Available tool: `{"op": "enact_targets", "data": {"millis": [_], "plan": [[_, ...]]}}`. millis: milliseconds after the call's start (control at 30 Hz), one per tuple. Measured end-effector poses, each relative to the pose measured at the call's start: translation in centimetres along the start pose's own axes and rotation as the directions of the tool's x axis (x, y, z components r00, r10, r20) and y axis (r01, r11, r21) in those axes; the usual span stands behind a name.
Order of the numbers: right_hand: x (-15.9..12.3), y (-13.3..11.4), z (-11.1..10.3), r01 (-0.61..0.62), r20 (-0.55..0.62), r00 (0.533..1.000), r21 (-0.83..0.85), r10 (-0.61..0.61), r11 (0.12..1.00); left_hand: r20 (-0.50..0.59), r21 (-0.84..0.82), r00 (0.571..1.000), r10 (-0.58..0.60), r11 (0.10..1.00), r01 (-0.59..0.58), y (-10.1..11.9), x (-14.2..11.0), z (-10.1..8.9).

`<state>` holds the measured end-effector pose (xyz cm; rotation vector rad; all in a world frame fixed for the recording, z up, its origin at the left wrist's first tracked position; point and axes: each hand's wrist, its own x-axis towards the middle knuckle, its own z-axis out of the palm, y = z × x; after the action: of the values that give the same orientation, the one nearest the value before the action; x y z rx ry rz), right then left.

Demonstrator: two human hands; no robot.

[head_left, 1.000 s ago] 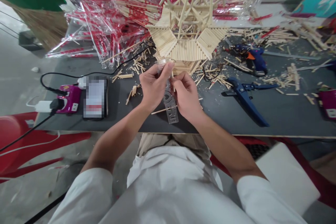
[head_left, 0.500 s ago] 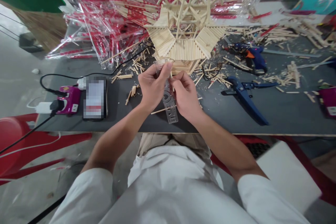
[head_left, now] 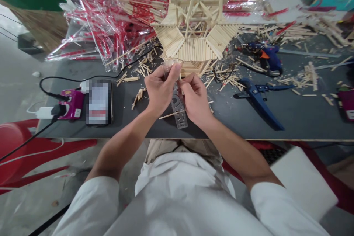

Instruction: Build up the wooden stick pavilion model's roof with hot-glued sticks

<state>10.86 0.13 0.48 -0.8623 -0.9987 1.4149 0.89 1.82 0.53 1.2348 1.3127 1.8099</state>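
Note:
A clear plastic stencil ruler (head_left: 181, 121) is gripped near its top end by my left hand (head_left: 160, 86), thumb on top. My right hand (head_left: 195, 96) is closed in a pinch on a short thin wooden stick (head_left: 181, 85), held against the ruler's edge. Another wooden stick (head_left: 167, 116) lies on the table, crossing the ruler's lower part. Right behind my hands stands a model built of wooden sticks (head_left: 195, 51), with a slatted, flared roof-like tier and taller sticks rising from it. My fingers hide part of the ruler and of the pinched stick.
Blue cutters (head_left: 261, 103) and a blue glue gun (head_left: 269, 57) lie at right. A phone (head_left: 99, 103) and a purple power adapter (head_left: 72, 104) with cables sit at left. Red-and-clear wrappers (head_left: 110, 25) pile up behind. Cut stick pieces (head_left: 225, 79) litter the dark table (head_left: 132, 127).
Both hands keep nearly the same hold on the ruler and stick. The view has shifted very slightly; nothing was visibly picked up or let go.

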Motion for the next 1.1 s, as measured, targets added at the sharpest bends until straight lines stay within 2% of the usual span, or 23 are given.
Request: {"op": "enact_targets", "data": {"millis": [433,1100], "plan": [[0.02,0.33,0.14,0.120,-0.037,0.992,-0.017,-0.120,0.993,0.020,-0.054,1.000,-0.007,0.998,0.008,-0.40,0.08,-0.03],[0.24,0.43,0.12,0.155,-0.018,0.988,-0.057,-0.156,0.986,0.025,-0.048,1.000,0.017,0.999,-0.016,-0.44,0.19,-0.12]]}}
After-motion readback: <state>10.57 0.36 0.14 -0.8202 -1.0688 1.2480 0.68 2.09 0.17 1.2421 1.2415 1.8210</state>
